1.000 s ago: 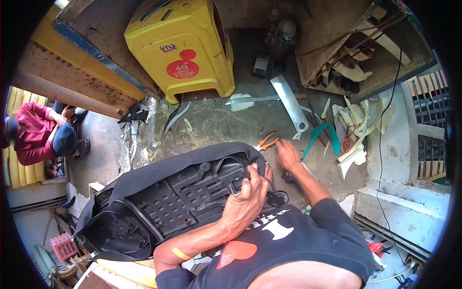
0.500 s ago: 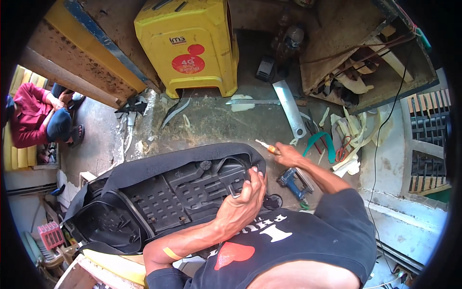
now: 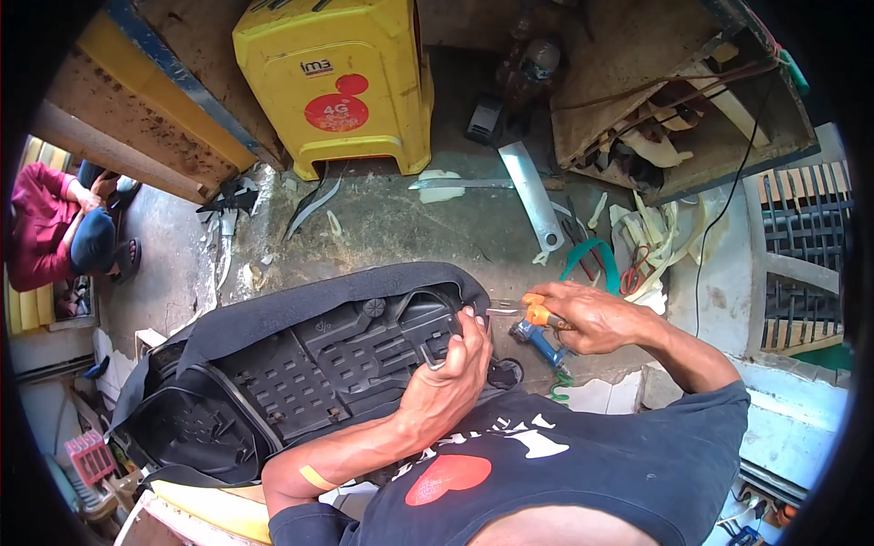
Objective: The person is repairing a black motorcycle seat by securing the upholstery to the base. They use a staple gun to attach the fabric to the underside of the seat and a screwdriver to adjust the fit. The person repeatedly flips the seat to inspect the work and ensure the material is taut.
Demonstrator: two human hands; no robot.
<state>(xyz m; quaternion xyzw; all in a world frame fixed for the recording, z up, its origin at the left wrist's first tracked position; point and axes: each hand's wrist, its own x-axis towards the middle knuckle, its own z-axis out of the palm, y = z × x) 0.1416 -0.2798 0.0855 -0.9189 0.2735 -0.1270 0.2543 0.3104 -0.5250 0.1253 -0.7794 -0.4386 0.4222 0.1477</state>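
An upturned motorcycle seat (image 3: pixel 287 369) lies in front of me, its black plastic base facing up. Black seat cover (image 3: pixel 319 298) material is folded over its far rim. My left hand (image 3: pixel 451 378) is closed at the seat's right end, its fingertips pinching the cover at the rim. In my right hand (image 3: pixel 601 318) is a tool with an orange handle (image 3: pixel 543 312) and a thin metal tip; its exact kind is unclear. That tip points left, close to the seat's right end. Below it lies a blue staple gun (image 3: pixel 543 346), partly hidden by my right hand.
A yellow plastic stool (image 3: pixel 350 82) stands at the back. On the floor are a metal strip (image 3: pixel 530 196), red-handled scissors (image 3: pixel 635 270) and pale foam scraps (image 3: pixel 669 232). An open wooden box (image 3: pixel 655 109) stands far right. Another person (image 3: pixel 64 218) sits far left.
My right hand has moved nearer and turned, bringing the orange-handled tool's tip round toward the seat's right end. My left hand keeps its hold at the rim. The whole view has shifted slightly.
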